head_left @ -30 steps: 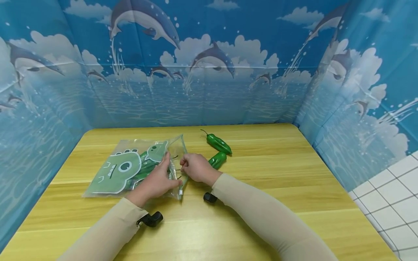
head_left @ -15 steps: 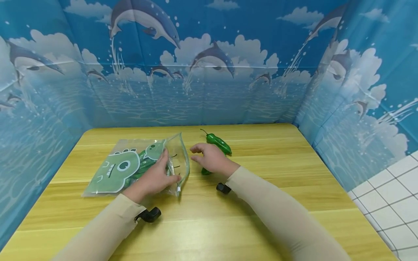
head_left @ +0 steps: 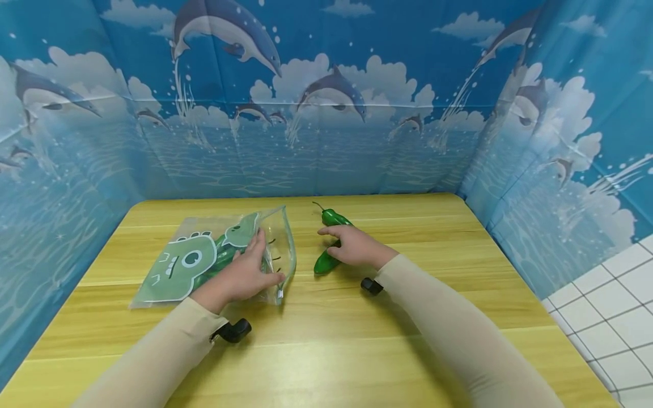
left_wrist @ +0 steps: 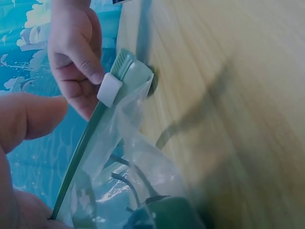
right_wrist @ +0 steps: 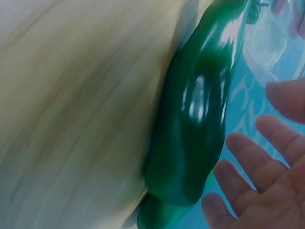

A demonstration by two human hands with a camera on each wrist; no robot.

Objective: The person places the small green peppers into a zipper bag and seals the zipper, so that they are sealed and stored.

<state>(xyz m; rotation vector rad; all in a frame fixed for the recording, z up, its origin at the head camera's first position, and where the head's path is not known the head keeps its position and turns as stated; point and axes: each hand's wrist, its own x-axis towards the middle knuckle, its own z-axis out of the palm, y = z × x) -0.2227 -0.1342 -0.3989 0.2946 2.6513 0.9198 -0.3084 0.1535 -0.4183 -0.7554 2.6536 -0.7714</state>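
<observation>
On the left of the table lies a clear zip bag point(head_left: 153, 286) with green cartoon prints and several green peppers point(head_left: 220, 262) inside. My left hand point(head_left: 242, 277) rests on it near the raised mouth, fingers stretched over the top and thumb spread toward the white slider point(left_wrist: 109, 89). In the left wrist view, pepper stems point(left_wrist: 125, 181) show through the plastic. My right hand point(head_left: 357, 246) hovers over a loose green pepper point(head_left: 324, 263), partly covering it. The right wrist view has that pepper point(right_wrist: 190, 119) beside spread fingers, apparently apart from them.
Behind the right hand lies a second loose pepper point(head_left: 334, 216), its thin stem pointing to the far left. Wrist cameras point(head_left: 233, 330) are strapped to both forearms. A dolphin-print curtain point(head_left: 316, 153) borders the wooden table point(head_left: 316, 362) at the back and sides.
My right hand has left the bag's mouth, moved right to the loose peppers and unbent its fingers. The left hand stays on the bag, whose mouth has spread slightly.
</observation>
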